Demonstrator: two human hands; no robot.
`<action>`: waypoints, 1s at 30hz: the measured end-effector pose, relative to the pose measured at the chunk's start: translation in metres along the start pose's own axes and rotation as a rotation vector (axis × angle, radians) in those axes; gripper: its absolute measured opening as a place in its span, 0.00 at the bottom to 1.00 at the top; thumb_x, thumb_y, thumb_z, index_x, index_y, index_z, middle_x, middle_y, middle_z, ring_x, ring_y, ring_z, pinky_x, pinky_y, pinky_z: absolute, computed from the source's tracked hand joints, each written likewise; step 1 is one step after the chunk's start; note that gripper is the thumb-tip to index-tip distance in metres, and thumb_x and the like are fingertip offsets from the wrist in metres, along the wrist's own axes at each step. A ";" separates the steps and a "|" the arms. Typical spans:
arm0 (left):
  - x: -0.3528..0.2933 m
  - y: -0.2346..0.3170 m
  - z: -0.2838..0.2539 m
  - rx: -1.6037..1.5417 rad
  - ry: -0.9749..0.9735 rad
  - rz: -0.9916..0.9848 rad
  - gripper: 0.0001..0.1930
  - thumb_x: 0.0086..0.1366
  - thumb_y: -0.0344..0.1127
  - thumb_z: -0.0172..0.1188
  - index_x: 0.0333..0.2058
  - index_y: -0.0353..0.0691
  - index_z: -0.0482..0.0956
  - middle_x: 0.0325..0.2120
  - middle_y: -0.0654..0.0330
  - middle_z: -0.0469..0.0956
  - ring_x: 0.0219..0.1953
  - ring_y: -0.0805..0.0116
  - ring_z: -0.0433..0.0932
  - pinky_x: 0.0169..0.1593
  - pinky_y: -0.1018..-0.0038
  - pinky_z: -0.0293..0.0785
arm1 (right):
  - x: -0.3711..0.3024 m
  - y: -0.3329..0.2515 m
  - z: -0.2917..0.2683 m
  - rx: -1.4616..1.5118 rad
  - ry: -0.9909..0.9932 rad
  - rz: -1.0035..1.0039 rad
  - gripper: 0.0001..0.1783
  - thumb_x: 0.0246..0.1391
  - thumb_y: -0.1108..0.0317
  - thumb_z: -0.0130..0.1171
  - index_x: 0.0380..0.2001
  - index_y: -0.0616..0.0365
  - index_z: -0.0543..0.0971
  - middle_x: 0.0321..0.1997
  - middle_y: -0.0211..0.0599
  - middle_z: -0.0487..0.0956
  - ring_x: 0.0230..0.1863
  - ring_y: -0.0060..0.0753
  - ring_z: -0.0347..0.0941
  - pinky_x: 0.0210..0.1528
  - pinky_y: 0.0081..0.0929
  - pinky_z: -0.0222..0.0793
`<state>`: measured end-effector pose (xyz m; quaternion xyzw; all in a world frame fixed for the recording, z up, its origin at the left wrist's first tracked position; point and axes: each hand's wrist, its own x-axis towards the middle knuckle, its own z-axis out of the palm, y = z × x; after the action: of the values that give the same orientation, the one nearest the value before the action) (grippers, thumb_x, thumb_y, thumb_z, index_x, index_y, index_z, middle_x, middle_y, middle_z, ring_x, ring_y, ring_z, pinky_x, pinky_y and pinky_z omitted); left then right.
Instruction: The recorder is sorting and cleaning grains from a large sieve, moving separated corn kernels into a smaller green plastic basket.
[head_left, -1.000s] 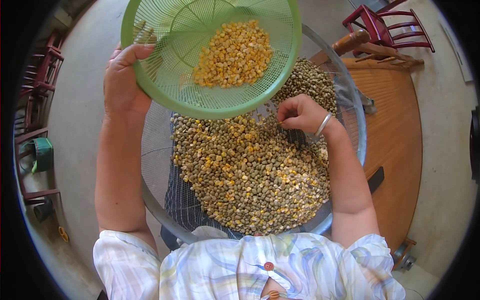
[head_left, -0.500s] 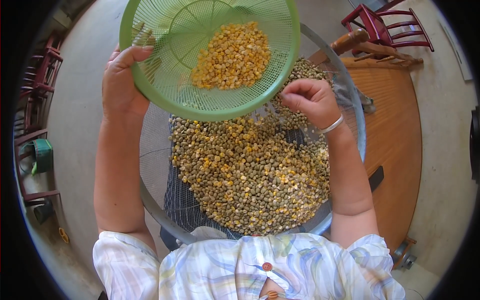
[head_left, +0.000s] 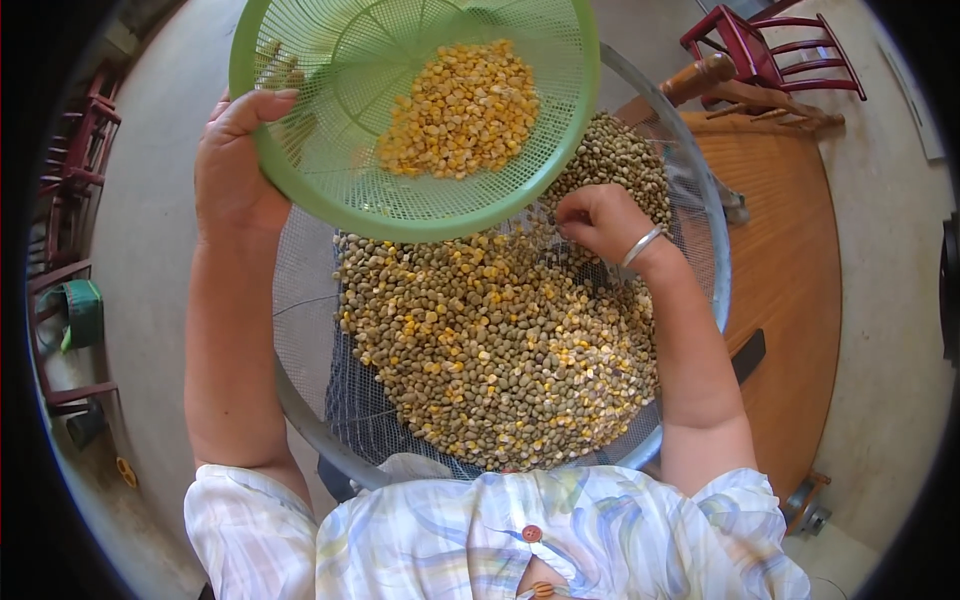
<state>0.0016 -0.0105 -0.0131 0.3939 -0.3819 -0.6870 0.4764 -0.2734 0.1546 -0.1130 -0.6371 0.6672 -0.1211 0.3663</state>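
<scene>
My left hand (head_left: 240,165) grips the left rim of a green plastic colander (head_left: 425,232), thumb over the edge and fingers behind the mesh. The colander is tilted toward me, with a heap of yellow split kernels (head_left: 465,110) inside. Below it, a large round wire-mesh sieve (head_left: 300,275) with a metal rim carries a wide layer of greenish-brown beans (head_left: 490,370) mixed with yellow and pale pieces. My right hand (head_left: 600,222), a silver bangle at its wrist, is just over the beans near the colander's lower right edge. Its fingers are pinched together; anything between them is hidden.
A pile of mostly greenish beans (head_left: 625,150) lies at the sieve's far right. Right of the sieve is a brown wooden tabletop (head_left: 785,240), with a dark flat object (head_left: 750,357) at its near part. Dark red chairs (head_left: 785,60) stand far right and along the left.
My right hand has moved down and slightly left, lower toward the beans. The left hand and colander have shifted slightly left.
</scene>
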 end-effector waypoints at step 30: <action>0.003 0.001 0.006 0.015 0.024 -0.026 0.14 0.50 0.22 0.51 0.38 0.31 0.64 0.30 0.54 0.71 0.32 0.63 0.74 0.36 0.71 0.76 | -0.002 -0.047 -0.015 1.199 0.313 -0.060 0.06 0.47 0.73 0.56 0.29 0.65 0.76 0.25 0.35 0.77 0.26 0.22 0.73 0.27 0.18 0.69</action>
<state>-0.0046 -0.0124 -0.0102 0.4108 -0.3759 -0.6855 0.4690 -0.2474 0.1443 -0.0728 -0.3138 0.5107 -0.5770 0.5549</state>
